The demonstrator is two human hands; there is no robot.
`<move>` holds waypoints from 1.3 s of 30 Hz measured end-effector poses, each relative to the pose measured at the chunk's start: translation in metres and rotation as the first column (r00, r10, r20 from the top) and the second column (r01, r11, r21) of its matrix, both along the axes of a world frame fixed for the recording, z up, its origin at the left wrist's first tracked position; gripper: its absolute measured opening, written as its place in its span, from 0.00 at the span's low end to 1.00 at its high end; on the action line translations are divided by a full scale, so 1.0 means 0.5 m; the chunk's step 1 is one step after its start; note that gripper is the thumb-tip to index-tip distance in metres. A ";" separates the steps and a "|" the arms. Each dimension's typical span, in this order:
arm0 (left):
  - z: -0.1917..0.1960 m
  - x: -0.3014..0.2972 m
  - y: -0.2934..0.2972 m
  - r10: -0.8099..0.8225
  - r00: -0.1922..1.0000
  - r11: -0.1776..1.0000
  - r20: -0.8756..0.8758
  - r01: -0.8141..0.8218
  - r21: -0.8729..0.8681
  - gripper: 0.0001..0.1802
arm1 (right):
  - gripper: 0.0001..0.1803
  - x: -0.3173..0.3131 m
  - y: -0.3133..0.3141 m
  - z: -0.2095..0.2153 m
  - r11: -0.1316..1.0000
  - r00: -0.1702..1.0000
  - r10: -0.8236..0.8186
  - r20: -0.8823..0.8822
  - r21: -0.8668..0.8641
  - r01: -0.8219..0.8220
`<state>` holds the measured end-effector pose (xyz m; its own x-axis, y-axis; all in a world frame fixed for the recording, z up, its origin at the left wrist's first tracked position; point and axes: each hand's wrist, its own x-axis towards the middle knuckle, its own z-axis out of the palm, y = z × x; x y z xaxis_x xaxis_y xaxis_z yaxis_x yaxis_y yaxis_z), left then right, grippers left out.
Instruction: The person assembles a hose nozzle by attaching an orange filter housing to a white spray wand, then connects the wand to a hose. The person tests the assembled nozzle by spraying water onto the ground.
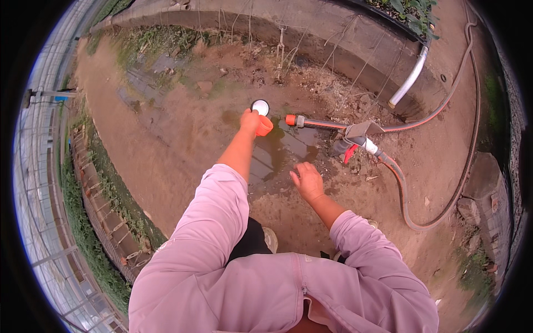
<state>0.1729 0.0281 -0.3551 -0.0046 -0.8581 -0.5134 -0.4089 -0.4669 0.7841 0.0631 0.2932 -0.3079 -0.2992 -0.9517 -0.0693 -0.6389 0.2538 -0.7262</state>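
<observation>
My left hand (250, 120) reaches forward over wet ground and is closed on a spray nozzle head. The round white face of the spray nozzle head (260, 107) has a black rim, and an orange ring (265, 127) sits beside it; my fingers hide part of both. My right hand (308, 181) hovers lower to the right, empty, with the thumb apart from loosely bent fingers. Between and beyond my hands lies a hose end (319, 123) with an orange and grey connector (294, 120), not touched by either hand.
A white valve (367, 145) with a red handle (350, 154) joins a looped grey hose (408, 213) at the right. A flat grey piece (363, 129) rests over it. Muddy water (277, 152) pools in front. A concrete wall (327, 41) and a silver pipe (410, 77) stand beyond.
</observation>
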 end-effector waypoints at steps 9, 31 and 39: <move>0.027 0.024 0.011 -0.020 0.989 1.000 0.146 0.021 -0.003 0.17 | 0.12 -0.166 -0.277 -0.100 0.908 0.738 0.230 -0.635 0.413 0.073; 0.004 -0.057 -0.014 -0.171 0.795 0.958 0.582 0.273 -0.091 0.18 | 0.21 -0.210 -0.254 -0.019 0.938 0.846 0.225 -0.483 0.343 -0.053; -0.004 -0.098 0.005 -0.431 0.736 0.842 0.522 0.536 -0.061 0.19 | 0.19 -0.210 -0.266 -0.016 0.942 0.888 0.076 -0.454 0.325 0.085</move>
